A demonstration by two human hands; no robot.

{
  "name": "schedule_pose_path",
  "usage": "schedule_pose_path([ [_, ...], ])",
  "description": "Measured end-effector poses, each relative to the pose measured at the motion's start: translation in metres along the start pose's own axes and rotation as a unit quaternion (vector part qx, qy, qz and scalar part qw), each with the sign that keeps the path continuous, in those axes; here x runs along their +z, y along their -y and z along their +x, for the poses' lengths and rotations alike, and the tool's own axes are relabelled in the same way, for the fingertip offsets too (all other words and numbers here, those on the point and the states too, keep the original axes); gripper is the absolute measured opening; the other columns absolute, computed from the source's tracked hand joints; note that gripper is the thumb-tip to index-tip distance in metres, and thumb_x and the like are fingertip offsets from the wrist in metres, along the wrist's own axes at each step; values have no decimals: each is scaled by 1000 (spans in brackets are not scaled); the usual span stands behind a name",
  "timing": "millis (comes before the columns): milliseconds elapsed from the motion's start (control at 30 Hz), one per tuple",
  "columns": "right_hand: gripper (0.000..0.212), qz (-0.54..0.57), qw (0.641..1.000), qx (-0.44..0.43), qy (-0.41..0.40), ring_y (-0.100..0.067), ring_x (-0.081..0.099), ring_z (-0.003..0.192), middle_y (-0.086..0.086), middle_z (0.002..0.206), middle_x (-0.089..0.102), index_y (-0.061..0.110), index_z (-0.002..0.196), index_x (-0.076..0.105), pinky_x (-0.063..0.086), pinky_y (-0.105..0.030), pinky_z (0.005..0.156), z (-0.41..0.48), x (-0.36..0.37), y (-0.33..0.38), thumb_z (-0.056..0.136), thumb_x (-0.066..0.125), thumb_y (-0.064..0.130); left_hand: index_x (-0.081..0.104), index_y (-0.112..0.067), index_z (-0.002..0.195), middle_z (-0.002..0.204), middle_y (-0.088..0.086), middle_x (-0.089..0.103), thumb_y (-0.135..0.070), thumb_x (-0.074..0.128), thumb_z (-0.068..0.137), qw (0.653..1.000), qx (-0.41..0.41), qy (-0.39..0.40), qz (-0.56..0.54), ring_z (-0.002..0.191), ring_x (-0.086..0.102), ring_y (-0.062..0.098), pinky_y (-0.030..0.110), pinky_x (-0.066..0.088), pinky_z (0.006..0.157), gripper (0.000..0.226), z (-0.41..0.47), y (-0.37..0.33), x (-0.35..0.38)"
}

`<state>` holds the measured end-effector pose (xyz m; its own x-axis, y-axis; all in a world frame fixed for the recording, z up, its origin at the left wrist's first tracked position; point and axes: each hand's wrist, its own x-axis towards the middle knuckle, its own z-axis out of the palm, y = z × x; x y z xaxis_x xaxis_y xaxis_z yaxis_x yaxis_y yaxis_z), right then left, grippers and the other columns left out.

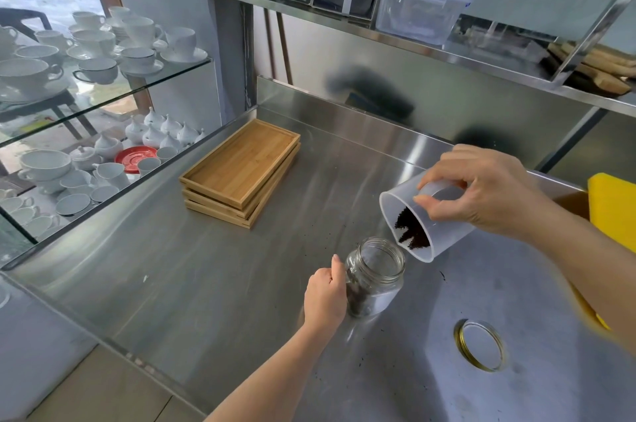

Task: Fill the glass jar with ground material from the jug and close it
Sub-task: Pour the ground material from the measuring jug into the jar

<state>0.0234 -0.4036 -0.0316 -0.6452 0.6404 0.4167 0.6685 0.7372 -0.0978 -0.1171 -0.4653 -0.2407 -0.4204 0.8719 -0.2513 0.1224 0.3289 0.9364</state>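
A clear glass jar [375, 278] stands open on the steel counter, with some dark ground material in its bottom. My left hand [325, 297] grips its left side. My right hand [481, 194] holds a translucent plastic jug [413, 220] tilted steeply, its mouth just above and to the right of the jar's opening. Dark ground material [411, 232] lies at the jug's lower lip. The jar's gold-rimmed lid [481, 345] lies flat on the counter to the right of the jar.
A stack of wooden trays [241, 170] lies at the back left of the steel counter [241, 277]. Glass shelves with white cups [96, 70] stand to the left. A yellow object [612, 208] sits at the right edge. A few dark specks dot the counter near the jar.
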Motion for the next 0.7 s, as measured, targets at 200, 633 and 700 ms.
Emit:
schedule_pose_path([
  [200, 35, 4, 1000, 0, 3, -13, 36, 64, 12, 52, 41, 20, 65, 67, 28, -25, 50, -1, 9, -3, 63, 51, 51, 14, -16, 51, 50, -2, 21, -33, 34, 97, 1000, -7, 0, 0, 49, 21, 17, 36, 18, 52, 53, -2, -1, -1],
  [633, 36, 0, 1000, -21, 11, -10, 33, 63, 5, 52, 46, 17, 63, 67, 25, -20, 48, -3, 23, -3, 64, 50, 50, 13, -17, 51, 49, -3, 20, -31, 35, 98, 1000, -7, -3, -1, 49, 20, 17, 36, 18, 51, 54, -4, -4, -1],
  [700, 35, -3, 1000, -28, 7, -14, 35, 62, -1, 52, 53, 17, 63, 67, 29, -23, 49, -4, 27, -2, 65, 51, 49, 13, -16, 50, 49, -2, 20, -31, 35, 98, 1000, -6, -5, 0, 49, 20, 17, 36, 18, 52, 54, -4, -4, -1],
])
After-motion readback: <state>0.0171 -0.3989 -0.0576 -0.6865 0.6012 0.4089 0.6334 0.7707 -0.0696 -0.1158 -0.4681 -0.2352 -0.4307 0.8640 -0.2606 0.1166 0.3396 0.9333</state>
